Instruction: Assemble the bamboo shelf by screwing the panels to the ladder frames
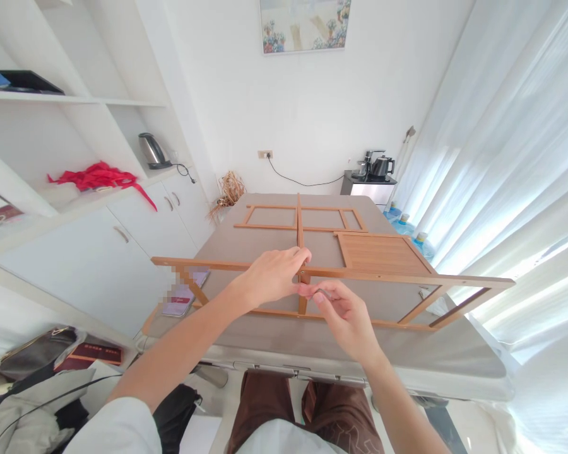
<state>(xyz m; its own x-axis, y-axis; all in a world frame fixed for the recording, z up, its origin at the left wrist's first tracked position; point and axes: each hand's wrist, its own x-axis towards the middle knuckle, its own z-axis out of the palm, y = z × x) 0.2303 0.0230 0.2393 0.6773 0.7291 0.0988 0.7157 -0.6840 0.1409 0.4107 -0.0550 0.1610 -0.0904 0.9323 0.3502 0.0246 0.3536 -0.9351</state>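
A long wooden frame [430, 279] stands on edge across the near side of the table, with short crossbars toward both ends. At its middle, a narrow wooden board [300, 221] meets it and runs away toward the back. My left hand [277, 274] is closed around this joint, its fingers over the top rail. Just right of the joint, my right hand [345, 315] pinches a small thin grey metal piece [322, 292], its fingertips close to my left fingers. What kind of piece it is I cannot make out.
Flat on the table [265, 243] lie another wooden frame [355, 221] and a slatted wooden panel [378, 252]. A printed booklet [182, 302] lies at the left edge, and a small clear bag [435, 304] at the right. White cabinets [99, 243] flank the left side.
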